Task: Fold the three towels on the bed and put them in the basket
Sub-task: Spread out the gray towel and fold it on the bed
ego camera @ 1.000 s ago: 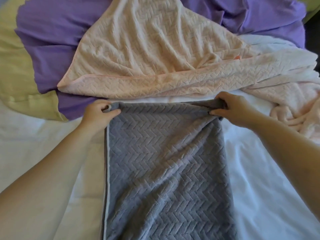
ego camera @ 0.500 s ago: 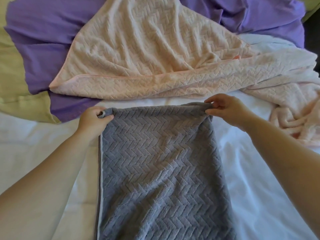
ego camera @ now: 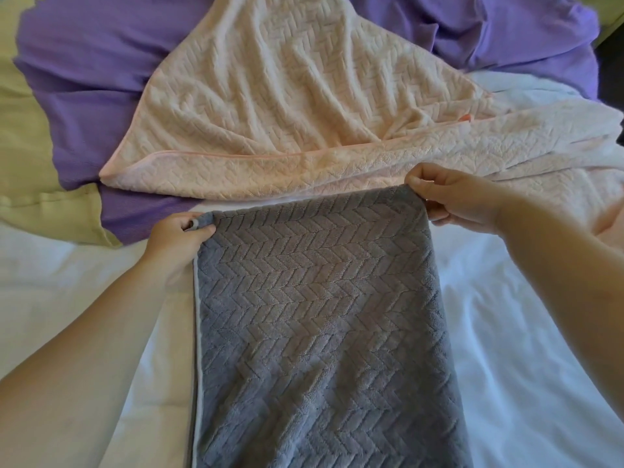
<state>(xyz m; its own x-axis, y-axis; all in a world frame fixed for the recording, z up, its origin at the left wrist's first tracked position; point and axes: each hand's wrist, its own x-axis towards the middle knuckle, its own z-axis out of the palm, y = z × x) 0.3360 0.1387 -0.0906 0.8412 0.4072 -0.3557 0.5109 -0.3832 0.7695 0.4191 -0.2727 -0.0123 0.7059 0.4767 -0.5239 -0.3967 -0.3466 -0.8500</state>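
Head view is showing the left hand [ego camera: 175,236] and right hand [ego camera: 456,197] each pinching a far corner of the grey towel [ego camera: 320,315] at frame centre on the bed [ego camera: 523,332]; uneven pulling is risking a skewed fold.

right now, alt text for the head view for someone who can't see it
A person's left grip and right grip pinch the far corners of a grey towel stretched toward the camera over a white bed. A rumpled pink towel lies beyond it, partly on purple cloth.
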